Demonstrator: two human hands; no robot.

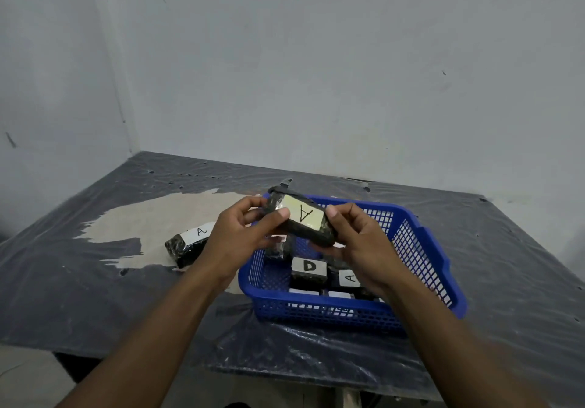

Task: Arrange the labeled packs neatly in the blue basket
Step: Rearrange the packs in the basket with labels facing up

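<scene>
A dark wrapped pack with a pale label reading A (302,217) is held above the far left part of the blue basket (421,243). My left hand (243,236) grips its left end and my right hand (354,240) grips its right end. Inside the basket lie a pack labeled D (308,270), a pack labeled A (349,278) and more packs near the front wall, partly hidden. Another A pack (190,244) lies on the table left of the basket.
The table (95,297) is covered with dark wrinkled plastic, with a bare beige patch (177,217) left of the basket. Grey walls meet in a corner at the back left. The table's front edge runs below the basket.
</scene>
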